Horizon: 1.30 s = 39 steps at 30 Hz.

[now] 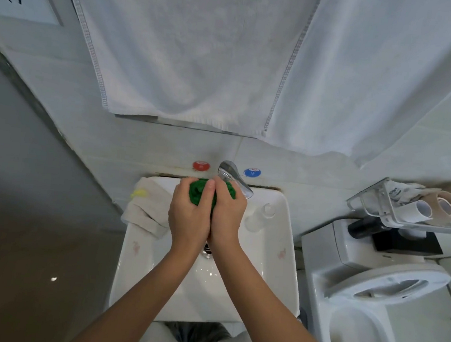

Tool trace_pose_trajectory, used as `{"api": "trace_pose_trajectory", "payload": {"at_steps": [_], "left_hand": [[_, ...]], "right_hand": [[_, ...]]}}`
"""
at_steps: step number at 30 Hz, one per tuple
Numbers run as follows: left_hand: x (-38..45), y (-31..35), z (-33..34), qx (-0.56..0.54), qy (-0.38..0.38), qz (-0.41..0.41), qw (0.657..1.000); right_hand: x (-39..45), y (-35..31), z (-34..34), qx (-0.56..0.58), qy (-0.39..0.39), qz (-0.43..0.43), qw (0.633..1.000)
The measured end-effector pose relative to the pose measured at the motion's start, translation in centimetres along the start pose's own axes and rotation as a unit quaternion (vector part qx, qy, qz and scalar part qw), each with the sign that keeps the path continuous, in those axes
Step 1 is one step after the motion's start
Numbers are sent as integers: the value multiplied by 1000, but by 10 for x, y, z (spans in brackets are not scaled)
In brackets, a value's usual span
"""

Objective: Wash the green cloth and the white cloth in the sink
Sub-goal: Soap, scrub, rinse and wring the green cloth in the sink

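Above the sink [279, 258], both hands were pressed together around the green cloth [197, 193], which was bunched into a tight wad just below the tap [234, 177]. The left hand [190, 211] gripped the cloth from its side with the fingers [180, 194] curled round the wad and the thumb laid over the top. The right hand [227, 215] gripped the opposite side in the same way, its fingers wrapped round the far edge of the cloth, next to the tap spout. The heels of the two hands touched each other over the basin, above the drain [207, 249].

The white cloth [146, 207] lay crumpled on the left rim of the sink, partly hanging over the outer edge, apart from both hands. A clear bottle [260, 215] lay on the right rim. A red knob [201, 165] and a blue knob [252, 172] were on the wall on either side of the tap. White towels [188, 57] hung on the wall above. A toilet [365, 308] stood to the right of the sink.
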State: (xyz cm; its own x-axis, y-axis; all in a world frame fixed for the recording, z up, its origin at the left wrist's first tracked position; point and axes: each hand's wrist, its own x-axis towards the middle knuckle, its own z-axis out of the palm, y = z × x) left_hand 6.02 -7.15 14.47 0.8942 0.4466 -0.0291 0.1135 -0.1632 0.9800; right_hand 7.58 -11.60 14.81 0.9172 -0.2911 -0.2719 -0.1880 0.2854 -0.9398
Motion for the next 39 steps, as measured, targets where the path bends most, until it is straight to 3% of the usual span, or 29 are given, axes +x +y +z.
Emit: {"api": "trace_pose_trajectory", "payload": {"at_steps": [13,17,20,24,27,32,39], "left_hand": [[-5,-30,1,93,-52,6,994],[9,-21,-11,61,-84,-4,995],[23,2,-29,20,-134,18,991],[40,36,-61,22,-214,68,974],[48,53,-84,53,-273,123,953],[52,70,-93,90,-317,153,932],[48,93,-78,72,-290,192,935]], "right_hand": [[-5,29,-17,-73,72,86,991],[-5,12,-22,-86,-22,61,994],[4,-13,-34,-129,-94,-16,987],[19,-47,-52,-262,-126,-132,948],[21,-80,-59,-307,-129,-169,928],[8,-134,-49,-236,-212,-163,934],[-10,-165,-17,-203,-290,-173,919]]}}
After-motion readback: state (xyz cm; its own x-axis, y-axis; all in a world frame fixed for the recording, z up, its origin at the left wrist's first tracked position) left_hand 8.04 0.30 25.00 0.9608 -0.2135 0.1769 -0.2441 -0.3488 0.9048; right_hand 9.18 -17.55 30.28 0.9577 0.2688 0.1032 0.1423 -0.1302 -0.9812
